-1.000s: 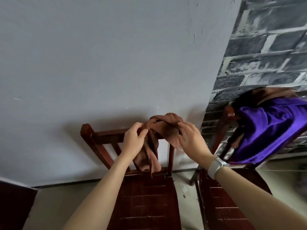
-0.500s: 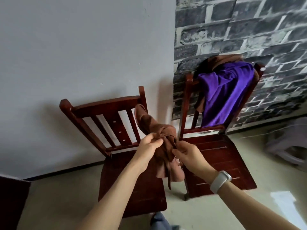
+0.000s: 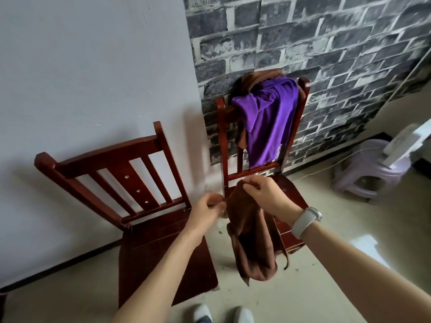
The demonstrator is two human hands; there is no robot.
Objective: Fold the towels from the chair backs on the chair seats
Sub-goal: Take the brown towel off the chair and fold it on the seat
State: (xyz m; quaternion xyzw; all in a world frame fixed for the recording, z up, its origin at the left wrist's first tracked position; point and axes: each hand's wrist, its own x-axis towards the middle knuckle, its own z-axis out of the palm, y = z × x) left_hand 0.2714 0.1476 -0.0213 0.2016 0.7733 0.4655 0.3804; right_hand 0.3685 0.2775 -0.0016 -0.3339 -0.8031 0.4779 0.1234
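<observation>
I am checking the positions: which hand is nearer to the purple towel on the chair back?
Right. The right hand is just below the purple towel, pinching the brown towel; the left hand is farther down-left.

Your left hand [image 3: 208,207] and right hand [image 3: 263,194] pinch the top edge of the brown towel [image 3: 253,238], which hangs in the air between the left chair [image 3: 140,206] and the right chair [image 3: 289,194], whose back carries a purple towel [image 3: 268,122].
</observation>
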